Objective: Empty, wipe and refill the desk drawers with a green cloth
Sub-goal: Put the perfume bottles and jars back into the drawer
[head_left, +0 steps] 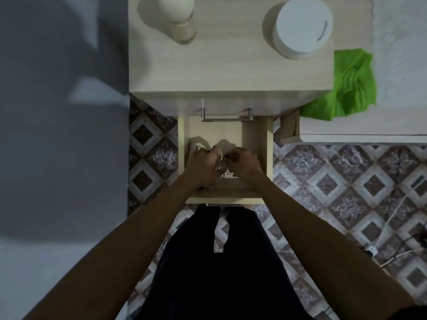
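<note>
A light wooden drawer (256,144) stands pulled out from the small desk (231,70), below a shut upper drawer with a metal handle (226,116). Both hands are inside the open drawer. My left hand (203,167) grips small clear glass bottles (219,163) with metal caps. My right hand (242,161) pinches a small dark-tipped item beside them; I cannot make out what it is. The green cloth (346,88) lies crumpled to the right, across the desk's corner and a white surface.
On the desk top stand a light bulb (178,12) upright on its base and a white round jar (302,26). A grey wall is on the left. Patterned floor tiles lie below, with cables (392,227) at the right. My dark trousers are below the drawer.
</note>
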